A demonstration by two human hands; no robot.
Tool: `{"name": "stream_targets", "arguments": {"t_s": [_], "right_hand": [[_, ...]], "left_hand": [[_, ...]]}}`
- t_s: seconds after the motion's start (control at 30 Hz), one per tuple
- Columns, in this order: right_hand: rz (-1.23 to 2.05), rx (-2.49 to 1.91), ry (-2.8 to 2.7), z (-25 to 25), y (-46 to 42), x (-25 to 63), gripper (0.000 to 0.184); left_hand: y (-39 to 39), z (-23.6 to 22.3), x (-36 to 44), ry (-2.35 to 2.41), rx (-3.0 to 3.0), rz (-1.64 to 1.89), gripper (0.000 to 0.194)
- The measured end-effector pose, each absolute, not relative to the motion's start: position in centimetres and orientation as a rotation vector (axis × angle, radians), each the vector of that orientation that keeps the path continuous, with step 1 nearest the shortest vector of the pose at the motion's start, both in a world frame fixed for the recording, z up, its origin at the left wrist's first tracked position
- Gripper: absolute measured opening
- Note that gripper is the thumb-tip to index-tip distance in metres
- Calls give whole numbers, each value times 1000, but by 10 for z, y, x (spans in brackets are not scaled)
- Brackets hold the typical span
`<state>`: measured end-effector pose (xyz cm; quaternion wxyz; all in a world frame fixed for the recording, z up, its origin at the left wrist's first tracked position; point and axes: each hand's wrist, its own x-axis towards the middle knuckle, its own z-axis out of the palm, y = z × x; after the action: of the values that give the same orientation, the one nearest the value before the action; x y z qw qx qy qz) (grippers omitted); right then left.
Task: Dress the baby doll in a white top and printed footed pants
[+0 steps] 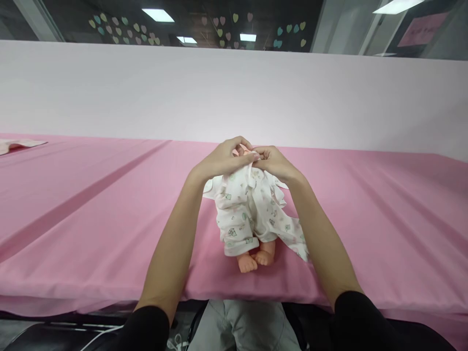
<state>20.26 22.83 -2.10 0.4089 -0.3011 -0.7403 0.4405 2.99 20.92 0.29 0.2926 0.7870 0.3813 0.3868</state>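
Head camera, watched from my remote seat: I count one pale cloth [22,145] far left on the pink cover [91,239]; one left hand [227,157], thumb stretched along the neckline, though I cannot tell whether its fingertips pinch; one doll [268,248] mid-table, two bare feet [247,263] near the front edge; its single white garment [236,209], small-printed, rumpled, one flap spread rightward; one right hand [275,161], fingertips pinching the neckline.
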Motion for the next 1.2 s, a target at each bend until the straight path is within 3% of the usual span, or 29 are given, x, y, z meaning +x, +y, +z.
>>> {"name": "stream_targets", "arguments": {"t_s": [0.2,0.43,0.63,0.77,0.9,1.03,1.2], "right_hand": [[1159,-719,-1807,-19,226,203,18],[1181,-767,-2230,-13,223,225,59],[1241,-705,-2012,-14,227,227,34],[1397,-682,-1815,-18,232,223,30],[1350,-726,-1889,-21,232,221,34],[1094,-846,-2184,-22,230,221,44],[926,-1101,-2300,-22,233,218,12]], "left_hand": [[207,7,30,1118,2167,682,16],[216,6,8,978,2022,754,10],[220,-2,16,768,1842,699,40],[222,-2,18,888,1874,624,51],[223,2,13,1120,2084,360,32],[224,4,9,1071,2136,407,18],[227,-6,16,853,1965,607,21]]}}
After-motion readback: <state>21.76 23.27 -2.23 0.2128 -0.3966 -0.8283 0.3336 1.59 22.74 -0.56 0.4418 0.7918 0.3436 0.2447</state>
